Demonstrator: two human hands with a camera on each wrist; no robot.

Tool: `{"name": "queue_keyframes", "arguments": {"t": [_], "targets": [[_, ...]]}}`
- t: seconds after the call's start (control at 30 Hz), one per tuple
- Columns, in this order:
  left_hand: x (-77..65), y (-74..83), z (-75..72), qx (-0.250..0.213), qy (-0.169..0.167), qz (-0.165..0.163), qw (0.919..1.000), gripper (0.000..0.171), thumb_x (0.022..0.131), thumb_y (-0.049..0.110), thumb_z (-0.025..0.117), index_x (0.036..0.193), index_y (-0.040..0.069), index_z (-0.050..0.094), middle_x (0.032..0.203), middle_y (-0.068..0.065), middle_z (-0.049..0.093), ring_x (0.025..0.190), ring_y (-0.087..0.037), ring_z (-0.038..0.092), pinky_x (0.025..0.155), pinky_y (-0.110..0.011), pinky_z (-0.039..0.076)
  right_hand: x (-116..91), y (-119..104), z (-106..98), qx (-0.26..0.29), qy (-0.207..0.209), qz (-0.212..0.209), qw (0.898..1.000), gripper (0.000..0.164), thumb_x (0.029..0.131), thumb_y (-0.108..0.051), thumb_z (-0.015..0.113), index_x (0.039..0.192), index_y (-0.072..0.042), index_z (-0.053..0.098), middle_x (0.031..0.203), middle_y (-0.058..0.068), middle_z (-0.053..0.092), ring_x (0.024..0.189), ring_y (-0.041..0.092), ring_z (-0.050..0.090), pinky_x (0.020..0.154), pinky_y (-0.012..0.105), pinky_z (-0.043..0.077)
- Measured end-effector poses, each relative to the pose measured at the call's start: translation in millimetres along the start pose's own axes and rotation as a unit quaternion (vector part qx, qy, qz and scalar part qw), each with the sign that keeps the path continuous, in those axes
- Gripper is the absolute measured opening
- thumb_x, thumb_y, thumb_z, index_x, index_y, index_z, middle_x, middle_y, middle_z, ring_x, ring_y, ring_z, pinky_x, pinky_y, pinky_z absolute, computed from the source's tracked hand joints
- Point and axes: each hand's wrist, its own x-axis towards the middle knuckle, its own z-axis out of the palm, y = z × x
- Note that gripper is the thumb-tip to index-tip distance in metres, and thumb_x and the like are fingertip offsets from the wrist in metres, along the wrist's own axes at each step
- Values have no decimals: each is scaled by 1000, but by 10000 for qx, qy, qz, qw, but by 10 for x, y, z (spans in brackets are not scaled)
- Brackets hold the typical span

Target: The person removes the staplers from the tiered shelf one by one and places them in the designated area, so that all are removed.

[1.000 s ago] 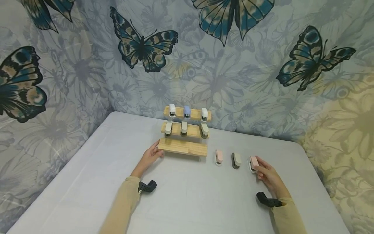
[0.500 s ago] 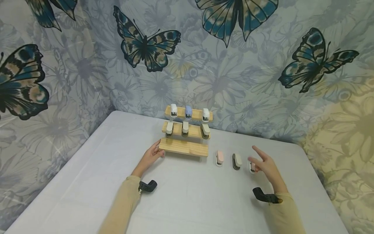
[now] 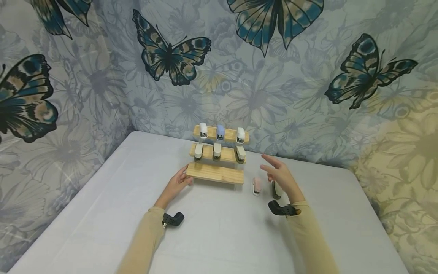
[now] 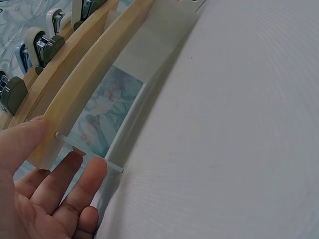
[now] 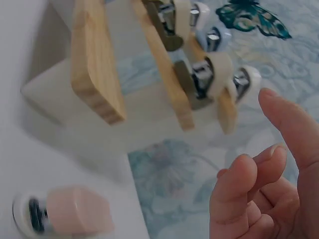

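My left hand holds the left end of the bottom board of a three-tier wooden stand, thumb on the wood and fingers curled below, as the left wrist view shows. My right hand hovers right of the stand, holding nothing, one finger stretched out and others loosely bent. Below it to the left sits a small pink stapler. A grey-beige stapler is partly covered by that hand. Where the second pink stapler was, the right wrist now blocks the view.
Three beige staplers, one of them on the left, stand on the middle board. On the top board a blue stapler sits between a white stapler and another white one. Behind the white table hangs butterfly-patterned cloth.
My right hand has let go of the rightmost pink stapler, lifted, and moved left toward the stand. My left hand has stayed at the bottom board.
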Motion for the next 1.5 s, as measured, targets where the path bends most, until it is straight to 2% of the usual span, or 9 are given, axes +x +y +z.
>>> {"name": "queue_keyframes", "arguments": {"t": [0.1,0.3,0.47,0.83,1.17,1.27,1.33,1.4,1.5], "targets": [[-1,-2,-10,-8,-2,14,10000,64,92,12,52,140,-5,13,103,-30,55,86,-25,57,90,-42,39,143,-26,126,103,-236,81,9996,61,89,-22,59,140,-7,30,144,11,23,48,9,36,48,24,44],[-3,-3,-17,-30,3,38,10000,64,92,12,52,140,-5,13,105,-30,54,88,-28,57,91,-42,38,380,-94,287,612,-228,151,9978,67,88,-26,60,142,-8,25,144,8,23,50,9,38,50,23,43],[-7,-1,-8,-55,-33,14,10000,64,92,11,52,140,-5,13,106,-31,54,91,-36,55,91,-42,38,496,-112,335,942,-337,208,9948,63,90,-18,56,142,-4,21,144,11,22,49,8,39,49,21,42],[-10,8,-20,38,42,54,10000,64,91,10,53,140,-4,14,102,-30,55,89,-34,56,91,-42,38,389,-414,480,940,-804,235,9920,63,92,-8,50,142,0,12,146,16,10,48,8,40,50,22,42],[-12,-1,13,12,9,8,10000,64,92,9,52,140,-6,13,102,-31,55,91,-39,54,92,-42,37,357,-402,523,872,-564,462,9935,66,90,-11,54,142,-1,14,146,17,12,47,8,42,50,22,44],[-15,6,18,15,0,33,10000,64,92,10,52,140,-5,13,102,-31,55,91,-38,54,91,-42,38,369,-348,516,512,-350,333,9975,68,87,-14,60,141,-2,21,144,16,20,47,10,43,50,26,46],[-12,10,18,27,5,51,10000,64,92,10,52,140,-5,14,102,-31,55,90,-37,55,91,-42,38,390,-289,507,-22,-159,167,9997,70,84,-20,65,140,-4,27,142,15,26,46,11,45,50,29,48],[1,-30,9,45,31,91,9999,64,91,12,53,140,-4,15,102,-29,56,89,-33,56,90,-42,39,404,-238,509,-635,67,-18,9980,72,81,-26,68,138,-5,32,139,15,32,46,14,49,50,33,49],[32,-120,-16,42,53,147,9999,65,91,14,54,141,-3,15,100,-26,58,88,-29,57,90,-42,39,414,-195,530,-1161,391,-194,9923,72,78,-31,70,136,-5,36,135,15,38,45,14,51,52,37,50]]}}
